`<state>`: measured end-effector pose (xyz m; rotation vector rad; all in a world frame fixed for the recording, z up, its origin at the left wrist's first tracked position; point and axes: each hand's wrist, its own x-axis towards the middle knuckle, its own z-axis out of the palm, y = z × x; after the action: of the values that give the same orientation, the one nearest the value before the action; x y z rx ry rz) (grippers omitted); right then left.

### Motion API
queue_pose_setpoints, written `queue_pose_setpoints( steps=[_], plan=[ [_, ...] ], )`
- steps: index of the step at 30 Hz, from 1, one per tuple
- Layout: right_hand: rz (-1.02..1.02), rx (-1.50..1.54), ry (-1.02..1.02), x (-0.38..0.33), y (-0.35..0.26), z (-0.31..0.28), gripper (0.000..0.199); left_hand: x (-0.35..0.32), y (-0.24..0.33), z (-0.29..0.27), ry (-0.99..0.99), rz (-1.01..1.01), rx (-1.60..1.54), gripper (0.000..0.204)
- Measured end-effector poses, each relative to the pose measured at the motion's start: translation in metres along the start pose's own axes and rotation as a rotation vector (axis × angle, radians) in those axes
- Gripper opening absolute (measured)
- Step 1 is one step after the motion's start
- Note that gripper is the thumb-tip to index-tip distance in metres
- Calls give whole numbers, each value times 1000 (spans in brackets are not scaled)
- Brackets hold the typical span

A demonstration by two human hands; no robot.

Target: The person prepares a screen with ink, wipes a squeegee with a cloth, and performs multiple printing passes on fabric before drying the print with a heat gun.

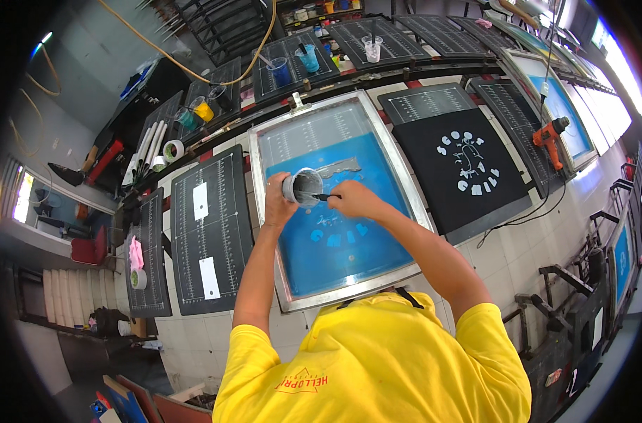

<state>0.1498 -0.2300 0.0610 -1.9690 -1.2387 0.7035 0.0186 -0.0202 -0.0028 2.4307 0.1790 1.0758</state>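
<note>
My left hand [279, 200] is wrapped round a tilted plastic cup [298, 182], whose mouth faces me and whose inside is coated with grey ink. In my right hand [353, 200] is the dark handle of a spatula [323, 197], its blade inside the cup. Both hands are above a screen printing frame [400, 176] with a metal rim and blue-coated mesh. A streak of grey ink [341, 168] lies on the mesh just beyond the cup. Pale lettering [342, 235] shows in the coating nearer me.
To the right, a black shirt [451, 169] with a white print covers a board; past it hangs an orange heat gun [548, 141] with a cable. Ink cups [308, 58] stand on the far boards. White paper rolls [148, 144] and a tape roll [173, 150] lie at left.
</note>
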Motion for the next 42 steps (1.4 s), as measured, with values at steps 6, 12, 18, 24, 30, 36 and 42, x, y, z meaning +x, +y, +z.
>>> queue_pose_setpoints(
  steps=[6,12,18,24,30,36,42],
  plan=[
    [386,866,-238,-7,12,-8,26,-1,3,-4,-1,-41,-1,69],
    [438,978,-179,-21,35,-15,28,-15,7,8,9,-426,-218,71],
    [376,962,-46,-45,49,-37,28,-2,21,12,-70,-539,-81,69],
    [308,579,297,-59,56,-53,27,28,33,25,-217,-658,-55,77],
    [70,1,636,-41,119,-20,28,44,31,37,-226,-856,-430,71],
    [216,-325,568,-51,115,9,22,28,14,18,-201,-926,-724,64],
    [223,-486,380,-38,117,49,13,8,14,-13,-102,-926,-758,69]
  ],
)
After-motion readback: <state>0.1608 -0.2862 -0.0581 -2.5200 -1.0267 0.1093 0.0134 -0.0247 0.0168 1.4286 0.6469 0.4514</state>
